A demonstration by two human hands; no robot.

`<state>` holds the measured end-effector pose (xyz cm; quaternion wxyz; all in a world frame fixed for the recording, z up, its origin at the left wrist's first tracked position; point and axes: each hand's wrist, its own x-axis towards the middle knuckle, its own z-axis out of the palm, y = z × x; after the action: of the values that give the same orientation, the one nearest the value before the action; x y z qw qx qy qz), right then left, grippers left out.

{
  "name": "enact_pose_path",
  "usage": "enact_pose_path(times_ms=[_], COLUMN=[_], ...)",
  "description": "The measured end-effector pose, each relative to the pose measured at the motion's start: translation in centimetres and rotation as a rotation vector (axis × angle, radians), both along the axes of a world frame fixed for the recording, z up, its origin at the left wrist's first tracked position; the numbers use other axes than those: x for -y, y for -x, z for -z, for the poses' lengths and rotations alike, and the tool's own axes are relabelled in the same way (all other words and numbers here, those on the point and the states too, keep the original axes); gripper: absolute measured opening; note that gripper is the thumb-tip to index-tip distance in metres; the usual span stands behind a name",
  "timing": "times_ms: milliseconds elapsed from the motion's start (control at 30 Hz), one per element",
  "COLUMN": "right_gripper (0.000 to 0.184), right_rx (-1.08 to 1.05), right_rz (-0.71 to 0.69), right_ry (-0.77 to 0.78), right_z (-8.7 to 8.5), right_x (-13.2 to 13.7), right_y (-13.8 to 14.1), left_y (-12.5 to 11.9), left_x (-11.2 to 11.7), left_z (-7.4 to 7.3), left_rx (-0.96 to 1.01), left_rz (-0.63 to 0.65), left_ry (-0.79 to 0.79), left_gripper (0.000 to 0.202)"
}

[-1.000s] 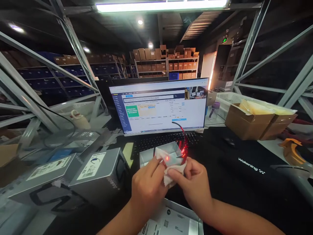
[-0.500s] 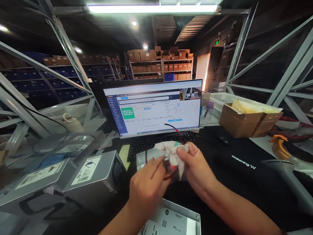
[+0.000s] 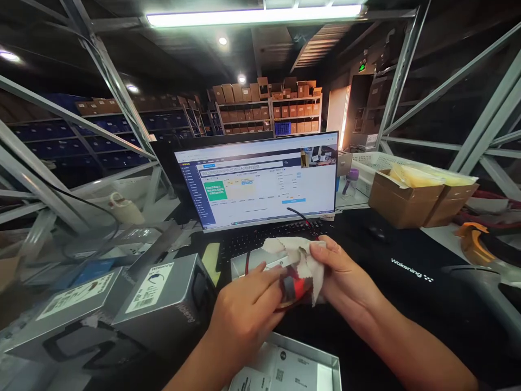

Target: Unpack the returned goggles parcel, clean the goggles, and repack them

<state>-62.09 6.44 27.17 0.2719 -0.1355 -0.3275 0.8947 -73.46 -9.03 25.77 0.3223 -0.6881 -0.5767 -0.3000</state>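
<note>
Above the desk, my left hand point(image 3: 248, 304) is closed on the near side of what looks like a pair of glasses point(image 3: 296, 288), with thin dark-red arms and a reddish, glossy lens area. My fingers hide much of its frame. One curved arm sticks up toward the monitor. In my right hand point(image 3: 344, 266), thumb on top, is a white cloth point(image 3: 311, 260) with a jagged edge, draped over the far part of the glasses. Below the hands lies an open grey box point(image 3: 336, 364) with printed white cards in it. Behind them is another light grey box point(image 3: 240, 266), partly covered.
Two grey boxes point(image 3: 163, 309) with white labels stand at the left. A monitor point(image 3: 252, 184) and keyboard point(image 3: 240, 239) are ahead. To the right are a mouse point(image 3: 376, 232), brown cartons point(image 3: 407, 203), a yellow tape dispenser point(image 3: 470, 241) and a black mat point(image 3: 439, 304) marked "Wakening".
The cloth and glasses have shifted slightly right and down in view, and more of the red area shows. My right hand has turned a little. The whole scene has moved slightly right.
</note>
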Motion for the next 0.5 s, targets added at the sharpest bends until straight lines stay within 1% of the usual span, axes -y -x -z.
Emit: enact_pose_path(times_ms=[67,133,233,300,333,367,400,467,500], right_gripper=[0.074,0.072,0.067,0.065,0.065,0.065,0.067,0.072,0.075], right_rx=[-0.006,-0.034,-0.041,0.007,0.027,0.034,0.025,-0.006,-0.015], right_rz=[0.024,0.073,0.225,0.335,0.345,0.314,0.251,0.111,0.068], right_ry=[-0.005,-0.066,-0.278,-0.415,-0.45,-0.448,-0.408,-0.257,-0.172], right_z=[0.4,1.7,4.2,5.2,5.3,5.0,4.5,3.0,2.2], right_x=[0.4,1.6,3.8,4.7,4.8,4.7,4.3,3.1,2.5], right_y=[0.5,1.1,1.7,1.6,1.5,1.4,1.2,0.8,0.7], left_y=[0.1,0.1,-0.1,-0.1,-0.1,-0.1,-0.1,-0.1,-0.1], left_x=[0.1,0.3,0.3,0.3,0.3,0.2,0.2,0.0,-0.1], left_z=[0.4,0.9,1.6,1.7,1.7,1.6,1.5,1.1,1.0], left_rx=[0.014,0.029,0.055,0.07,0.078,0.088,0.105,0.142,0.151], left_rz=[-0.036,-0.103,-0.19,-0.206,-0.202,-0.191,-0.174,-0.125,-0.092], left_ry=[-0.002,-0.017,-0.039,-0.053,-0.054,-0.05,-0.035,0.006,0.023], left_gripper=[0.018,0.014,0.014,0.019,0.02,0.018,0.015,0.009,0.012])
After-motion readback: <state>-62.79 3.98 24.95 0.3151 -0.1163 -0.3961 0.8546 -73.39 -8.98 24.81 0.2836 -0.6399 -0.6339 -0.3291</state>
